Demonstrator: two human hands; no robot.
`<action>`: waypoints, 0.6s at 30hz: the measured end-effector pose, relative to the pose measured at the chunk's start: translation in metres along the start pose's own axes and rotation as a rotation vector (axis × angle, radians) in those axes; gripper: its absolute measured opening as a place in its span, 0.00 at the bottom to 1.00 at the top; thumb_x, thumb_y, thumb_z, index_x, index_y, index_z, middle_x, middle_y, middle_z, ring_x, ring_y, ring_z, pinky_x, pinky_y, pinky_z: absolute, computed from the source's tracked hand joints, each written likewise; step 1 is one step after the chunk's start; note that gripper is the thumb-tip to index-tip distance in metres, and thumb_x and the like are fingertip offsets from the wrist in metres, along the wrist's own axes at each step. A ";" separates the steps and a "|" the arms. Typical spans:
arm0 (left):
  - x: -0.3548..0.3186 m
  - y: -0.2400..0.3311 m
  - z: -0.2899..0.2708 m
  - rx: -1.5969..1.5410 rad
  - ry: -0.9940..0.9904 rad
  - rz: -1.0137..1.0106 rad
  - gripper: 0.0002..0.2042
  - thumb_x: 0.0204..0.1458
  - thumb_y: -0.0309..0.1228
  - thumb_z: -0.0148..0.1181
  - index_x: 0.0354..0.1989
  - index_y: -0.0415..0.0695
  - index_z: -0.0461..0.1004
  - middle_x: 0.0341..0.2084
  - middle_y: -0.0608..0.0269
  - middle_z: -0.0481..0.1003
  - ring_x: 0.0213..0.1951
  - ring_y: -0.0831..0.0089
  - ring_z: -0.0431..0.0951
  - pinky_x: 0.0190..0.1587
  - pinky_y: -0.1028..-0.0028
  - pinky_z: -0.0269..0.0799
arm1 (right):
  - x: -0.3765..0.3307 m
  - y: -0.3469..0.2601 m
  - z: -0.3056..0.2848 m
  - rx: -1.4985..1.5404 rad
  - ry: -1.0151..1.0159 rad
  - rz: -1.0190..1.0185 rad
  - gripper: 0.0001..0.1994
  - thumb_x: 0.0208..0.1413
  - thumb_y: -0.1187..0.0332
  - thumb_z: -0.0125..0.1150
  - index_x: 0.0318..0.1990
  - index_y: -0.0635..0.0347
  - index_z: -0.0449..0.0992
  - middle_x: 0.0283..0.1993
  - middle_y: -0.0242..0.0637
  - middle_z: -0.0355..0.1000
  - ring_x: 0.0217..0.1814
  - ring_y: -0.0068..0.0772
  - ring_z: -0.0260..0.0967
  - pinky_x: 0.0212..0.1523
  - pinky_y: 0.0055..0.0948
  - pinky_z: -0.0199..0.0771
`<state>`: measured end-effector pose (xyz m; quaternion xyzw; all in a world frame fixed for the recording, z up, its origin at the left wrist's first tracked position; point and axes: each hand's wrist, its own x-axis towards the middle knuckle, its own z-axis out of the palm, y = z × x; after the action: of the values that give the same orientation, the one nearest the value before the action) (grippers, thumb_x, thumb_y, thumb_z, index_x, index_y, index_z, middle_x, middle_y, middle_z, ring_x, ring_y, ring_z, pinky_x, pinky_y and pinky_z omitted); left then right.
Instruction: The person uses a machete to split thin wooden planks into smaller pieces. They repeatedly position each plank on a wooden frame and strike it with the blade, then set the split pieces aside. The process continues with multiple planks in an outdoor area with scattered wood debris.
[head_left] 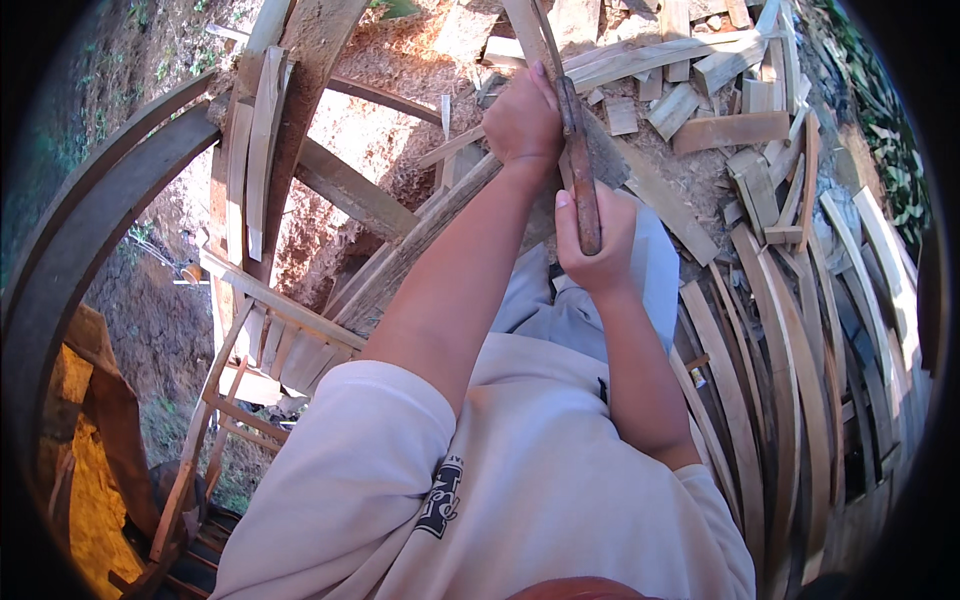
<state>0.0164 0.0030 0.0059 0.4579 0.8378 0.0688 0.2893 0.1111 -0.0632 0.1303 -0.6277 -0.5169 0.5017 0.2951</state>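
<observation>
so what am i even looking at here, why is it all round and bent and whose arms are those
There is no machine here: the arms belong to a person wearing a camera on the head that looks down at their own hands. Its very wide lens bends straight edges near the rim, which gives the round look. The pale shirt at the bottom is the wearer's own. The left hand grips a long wooden strip that runs up out of view. The right hand is closed on the brown handle of a long blade-like tool laid against that strip. The ground is sawdust strewn with short wood offcuts. Long curved slats lie at the right, and curved wooden beams at the left.
</observation>
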 end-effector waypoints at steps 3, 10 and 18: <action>0.003 -0.001 0.004 0.007 0.031 0.019 0.26 0.73 0.49 0.36 0.33 0.48 0.78 0.23 0.50 0.81 0.27 0.45 0.82 0.33 0.48 0.75 | -0.008 0.015 -0.002 0.004 0.018 -0.036 0.12 0.58 0.75 0.62 0.25 0.61 0.67 0.16 0.37 0.62 0.14 0.33 0.60 0.20 0.33 0.61; 0.001 -0.001 -0.003 -0.084 -0.035 0.010 0.29 0.74 0.52 0.31 0.36 0.46 0.78 0.28 0.48 0.81 0.33 0.43 0.82 0.37 0.47 0.74 | -0.009 0.015 -0.013 0.082 -0.010 0.003 0.12 0.59 0.74 0.61 0.25 0.62 0.68 0.16 0.39 0.64 0.15 0.35 0.60 0.21 0.35 0.60; 0.010 -0.006 0.003 -0.401 -0.070 -0.055 0.30 0.74 0.54 0.31 0.43 0.46 0.80 0.32 0.45 0.82 0.39 0.41 0.82 0.43 0.47 0.73 | -0.007 0.031 -0.020 0.097 -0.065 0.009 0.12 0.60 0.72 0.62 0.25 0.63 0.69 0.16 0.40 0.64 0.16 0.35 0.61 0.22 0.36 0.61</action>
<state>0.0100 0.0071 -0.0026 0.3702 0.8091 0.2103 0.4051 0.1405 -0.0755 0.1116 -0.5984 -0.4985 0.5476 0.3058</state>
